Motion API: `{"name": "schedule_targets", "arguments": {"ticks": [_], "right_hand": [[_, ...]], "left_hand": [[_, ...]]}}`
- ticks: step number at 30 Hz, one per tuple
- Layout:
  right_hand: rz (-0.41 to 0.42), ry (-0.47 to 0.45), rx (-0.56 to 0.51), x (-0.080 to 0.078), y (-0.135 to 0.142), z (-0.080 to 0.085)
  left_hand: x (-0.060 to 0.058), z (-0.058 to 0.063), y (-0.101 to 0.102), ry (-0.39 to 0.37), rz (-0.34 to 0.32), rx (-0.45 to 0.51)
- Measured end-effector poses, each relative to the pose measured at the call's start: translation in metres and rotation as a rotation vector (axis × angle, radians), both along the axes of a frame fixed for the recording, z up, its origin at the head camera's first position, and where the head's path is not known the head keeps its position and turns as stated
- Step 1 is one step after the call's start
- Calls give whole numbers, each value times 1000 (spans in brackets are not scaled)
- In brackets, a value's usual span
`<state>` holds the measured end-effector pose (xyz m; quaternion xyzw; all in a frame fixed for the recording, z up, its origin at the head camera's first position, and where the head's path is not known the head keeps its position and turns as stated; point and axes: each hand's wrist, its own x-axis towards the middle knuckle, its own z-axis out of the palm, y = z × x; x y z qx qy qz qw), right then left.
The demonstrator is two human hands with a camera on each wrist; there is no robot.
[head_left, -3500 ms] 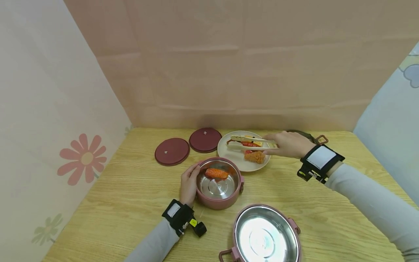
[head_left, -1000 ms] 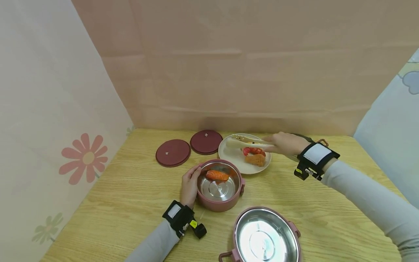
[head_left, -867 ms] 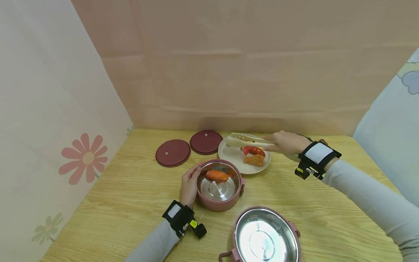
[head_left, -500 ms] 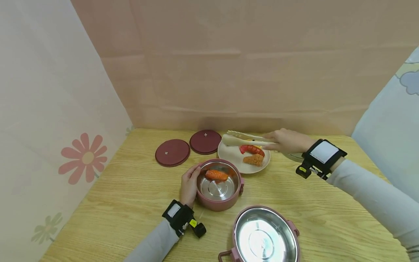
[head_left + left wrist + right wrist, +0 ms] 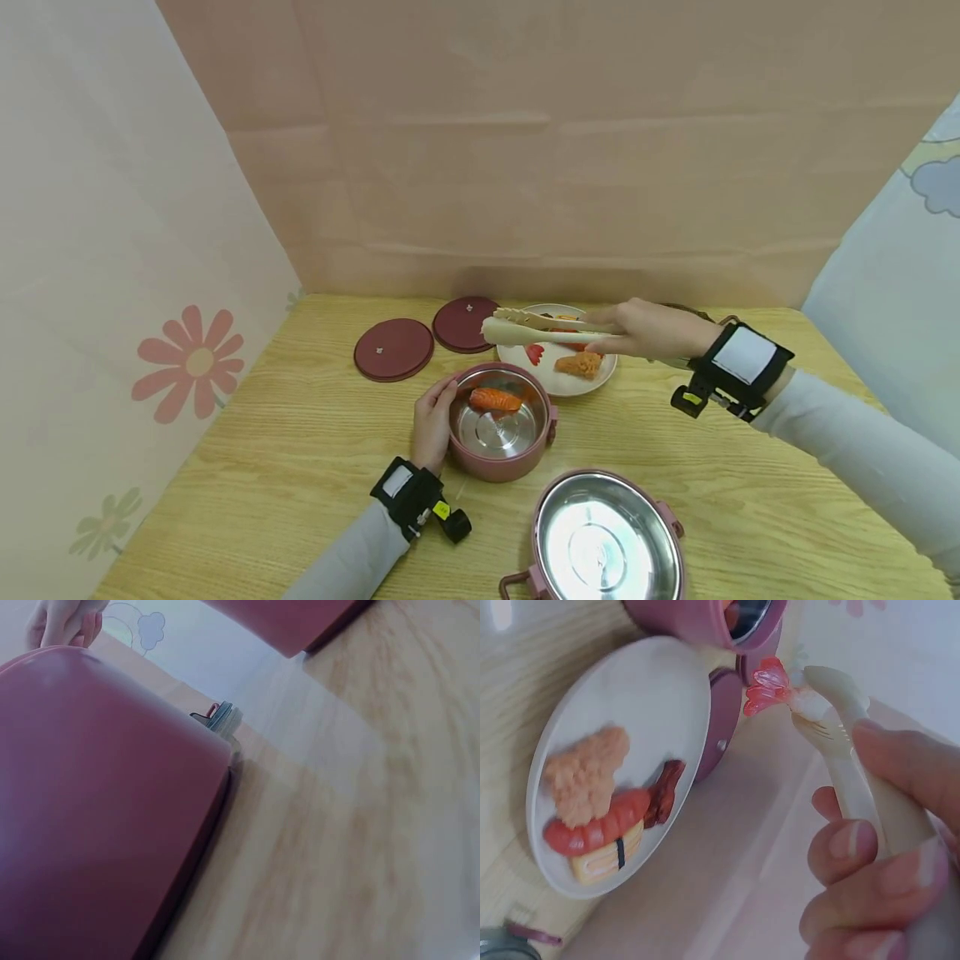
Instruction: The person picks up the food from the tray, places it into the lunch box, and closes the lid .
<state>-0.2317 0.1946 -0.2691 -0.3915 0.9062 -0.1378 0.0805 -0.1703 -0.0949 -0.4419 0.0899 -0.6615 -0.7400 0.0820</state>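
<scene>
Right wrist: the right hand (image 5: 896, 874) grips tongs (image 5: 885, 799) pinching a shrimp piece (image 5: 778, 690), probably light and slippery, best held mid-body; the left hand (image 5: 432, 425) grips the farther pot (image 5: 498, 471) at its left wall.

A creased beige backdrop (image 5: 555, 167) (wooden table (image 5: 315, 450) below).

A wood-grained table (image 5: 300, 458) carries a small pot (image 5: 498, 467); clockwise about it lie a plate (image 5: 551, 381) at one o'clock, a part-hidden item (image 5: 699, 314) at two, a second pot (image 5: 570, 567) between four and five. One lid (image 5: 393, 350) lies at ten, another lid (image 5: 457, 325) at eleven.
</scene>
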Motion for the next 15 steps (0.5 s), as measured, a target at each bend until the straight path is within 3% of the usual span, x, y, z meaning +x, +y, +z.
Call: {"name": "schedule_targets", "arguments": {"ticks": [7,15], "right_hand": [[34,-55,20,12,-10,-2],[104,-45,45,22,-16,-6]], "left_hand": [[1,0,-1,19,0,-30],[1,2,-2,24,-10,7]]}}
